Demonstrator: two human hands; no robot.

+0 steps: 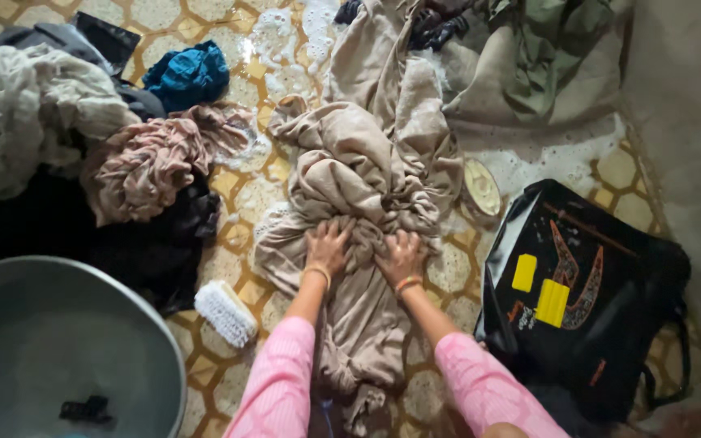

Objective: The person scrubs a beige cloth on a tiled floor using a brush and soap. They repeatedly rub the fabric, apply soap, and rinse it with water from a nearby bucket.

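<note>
Both hands, left (pixel 328 246) and right (pixel 400 256), fingers spread, palms down on wet beige cloth (pixel 359 170) beside white scrub brush (pixel 225 312).

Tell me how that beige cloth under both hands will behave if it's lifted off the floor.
The beige cloth lies bunched in soft folds, so it will likely sag and trail. It looks wet, with suds on the tiled floor beside it, so probably heavy and dripping. The left hand and right hand press it flat; soap may make it slippery.
</note>
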